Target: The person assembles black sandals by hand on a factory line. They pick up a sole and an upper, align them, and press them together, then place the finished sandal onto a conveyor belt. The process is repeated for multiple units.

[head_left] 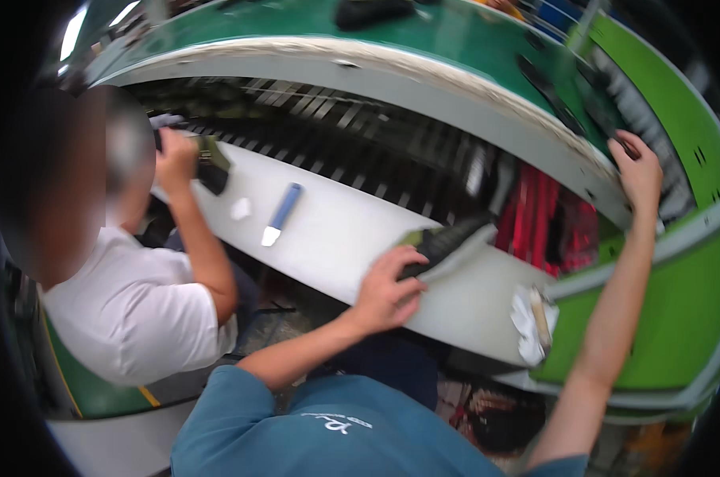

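Observation:
My left hand [388, 292] is closed on the near end of a dark shoe [449, 242] with an olive-green patch, held over the white bench. A pale edge runs along the shoe's lower side. Stretched far to the right, my right hand [640, 173] grips the end of a dark, long, flat piece like a shoe sole [601, 111] at the green belt's edge. Beside it on the belt lies another dark sole-like piece [552, 94]. Both pieces are somewhat blurred.
On the white bench [336, 238] lie a blue-handled scraper [283, 213], a white wad [241, 208], and a white cloth with a stick-like tool [540, 318]. A co-worker [145, 310] at left holds an olive-and-black shoe [212, 165]. A green machine panel [662, 318] stands right.

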Motion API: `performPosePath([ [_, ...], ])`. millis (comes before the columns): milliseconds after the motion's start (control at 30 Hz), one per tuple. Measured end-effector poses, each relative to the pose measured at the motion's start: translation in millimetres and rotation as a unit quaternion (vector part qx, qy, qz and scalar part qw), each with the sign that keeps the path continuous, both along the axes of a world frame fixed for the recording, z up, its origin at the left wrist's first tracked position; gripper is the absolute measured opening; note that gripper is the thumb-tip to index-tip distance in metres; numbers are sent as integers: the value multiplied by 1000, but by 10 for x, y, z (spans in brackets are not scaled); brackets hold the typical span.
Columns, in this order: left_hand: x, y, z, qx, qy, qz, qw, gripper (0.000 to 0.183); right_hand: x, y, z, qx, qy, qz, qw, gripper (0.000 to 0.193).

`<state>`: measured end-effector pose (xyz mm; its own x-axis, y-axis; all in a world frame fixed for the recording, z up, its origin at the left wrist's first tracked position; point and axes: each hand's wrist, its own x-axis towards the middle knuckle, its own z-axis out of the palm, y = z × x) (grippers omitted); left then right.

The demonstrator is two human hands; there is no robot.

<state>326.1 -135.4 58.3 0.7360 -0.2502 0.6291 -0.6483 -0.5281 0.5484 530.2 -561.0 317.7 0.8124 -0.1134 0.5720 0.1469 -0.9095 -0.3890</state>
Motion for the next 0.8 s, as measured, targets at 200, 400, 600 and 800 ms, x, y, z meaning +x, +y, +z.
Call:
performPosePath([
  [200,58,-16,410,50,66,-38,996,46,-1516,621,-376,127,1,-35,991,75],
  [400,709,-219,568,-13,91,21,996,64,-1911,846,-1473,307,101,133,937,102],
  [600,1492,-457,159,24,335,78,939,90,-2143,1293,-2076,579,108,201,783,59],
  [800,1210,-434,344,-233,245,-109,935,73,-2400,1224,-2175,545,182,162,803,30],
])
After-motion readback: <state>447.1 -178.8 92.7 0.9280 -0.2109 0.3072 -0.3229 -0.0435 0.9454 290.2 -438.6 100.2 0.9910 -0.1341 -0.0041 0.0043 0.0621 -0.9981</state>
